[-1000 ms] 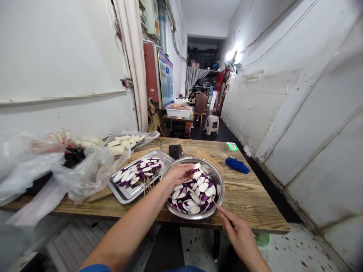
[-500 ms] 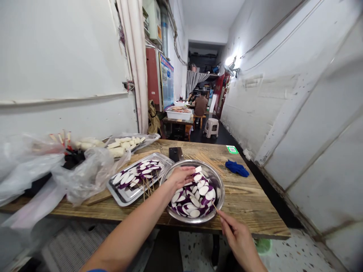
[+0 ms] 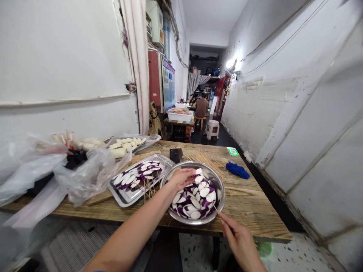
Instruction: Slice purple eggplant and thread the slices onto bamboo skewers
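1. Steel tray (image 3: 124, 196), left of centre, already carries skewered eggplant slices.
2. Bowl (image 3: 218, 185) of slices (image 3: 198, 196) mid-frame remains heaped; my left hand (image 3: 181, 177) fingers pinch one.
3. Right hand (image 3: 241, 241) grips a skewer (image 3: 216, 208).

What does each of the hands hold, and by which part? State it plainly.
The right hand pinches a thin wooden skewer at its near end. The left hand grips a white, purple-edged eggplant slice by its edge, over the round steel bowl.
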`<state>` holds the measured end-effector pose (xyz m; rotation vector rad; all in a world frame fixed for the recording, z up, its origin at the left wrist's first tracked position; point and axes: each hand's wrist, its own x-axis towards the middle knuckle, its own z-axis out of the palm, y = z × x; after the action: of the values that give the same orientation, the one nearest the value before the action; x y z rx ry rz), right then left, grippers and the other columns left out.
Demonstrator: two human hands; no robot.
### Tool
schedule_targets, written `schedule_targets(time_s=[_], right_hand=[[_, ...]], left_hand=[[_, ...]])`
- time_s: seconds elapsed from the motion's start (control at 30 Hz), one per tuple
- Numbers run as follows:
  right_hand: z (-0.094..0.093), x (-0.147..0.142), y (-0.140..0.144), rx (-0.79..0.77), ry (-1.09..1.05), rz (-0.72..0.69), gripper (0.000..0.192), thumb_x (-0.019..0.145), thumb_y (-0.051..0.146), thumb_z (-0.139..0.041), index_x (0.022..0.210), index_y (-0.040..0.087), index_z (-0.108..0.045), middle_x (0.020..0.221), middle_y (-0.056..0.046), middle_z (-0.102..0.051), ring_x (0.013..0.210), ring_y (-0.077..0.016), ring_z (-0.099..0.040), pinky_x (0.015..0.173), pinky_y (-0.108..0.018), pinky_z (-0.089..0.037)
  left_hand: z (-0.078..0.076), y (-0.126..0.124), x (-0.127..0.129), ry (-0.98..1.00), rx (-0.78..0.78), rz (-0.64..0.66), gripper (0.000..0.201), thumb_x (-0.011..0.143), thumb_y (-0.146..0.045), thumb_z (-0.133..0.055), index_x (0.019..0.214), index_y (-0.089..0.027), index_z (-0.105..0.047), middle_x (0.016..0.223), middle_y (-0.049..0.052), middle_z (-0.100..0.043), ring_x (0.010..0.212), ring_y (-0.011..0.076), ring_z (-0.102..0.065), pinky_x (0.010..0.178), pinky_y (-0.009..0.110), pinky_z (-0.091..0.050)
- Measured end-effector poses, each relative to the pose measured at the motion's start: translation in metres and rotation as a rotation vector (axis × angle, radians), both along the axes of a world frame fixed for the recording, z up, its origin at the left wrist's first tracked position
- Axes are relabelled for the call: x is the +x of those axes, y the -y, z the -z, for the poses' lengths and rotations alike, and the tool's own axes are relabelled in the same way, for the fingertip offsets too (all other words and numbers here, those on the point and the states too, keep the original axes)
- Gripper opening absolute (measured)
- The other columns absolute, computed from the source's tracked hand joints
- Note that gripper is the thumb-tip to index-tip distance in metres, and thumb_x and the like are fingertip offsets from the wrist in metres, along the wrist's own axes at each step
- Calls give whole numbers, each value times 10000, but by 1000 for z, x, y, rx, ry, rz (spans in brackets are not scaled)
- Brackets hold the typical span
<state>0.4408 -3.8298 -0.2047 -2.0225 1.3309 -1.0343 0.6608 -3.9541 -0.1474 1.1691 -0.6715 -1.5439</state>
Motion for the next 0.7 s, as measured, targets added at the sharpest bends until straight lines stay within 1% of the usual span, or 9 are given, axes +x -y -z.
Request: schedule_targets(time_s=[0.23, 0.5, 0.7], right_hand=[[-2, -1, 0, -6, -22, 5, 423, 846, 350, -355, 1086, 107, -604, 559, -43, -569, 518, -149, -552, 542, -216, -462], [-2, -2, 0, -30, -69, 27, 428, 856, 356, -327, 1086, 125, -606, 540, -40, -566, 483, -152, -532, 539, -227, -460], [-1, 1, -1, -21, -43, 26, 426, 860, 343, -320, 1079, 111, -603, 559, -43, -593, 501, -150, -557, 558, -223, -472]], left_hand=[[-4, 0, -4, 23, 19, 1, 180, 621, -97, -687, 782, -78, -609, 720, 85, -645, 586, 129, -613, 586, 242, -519], [-3, -1, -9, 19, 0, -26, 157, 635, -84, -671, 779, -93, -608, 699, 58, -639, 582, 117, -605, 578, 230, -502], [0, -3, -14, 13, -23, -61, 205, 591, -101, -709, 774, -91, -617, 672, 60, -643, 568, 123, -606, 563, 226, -496]])
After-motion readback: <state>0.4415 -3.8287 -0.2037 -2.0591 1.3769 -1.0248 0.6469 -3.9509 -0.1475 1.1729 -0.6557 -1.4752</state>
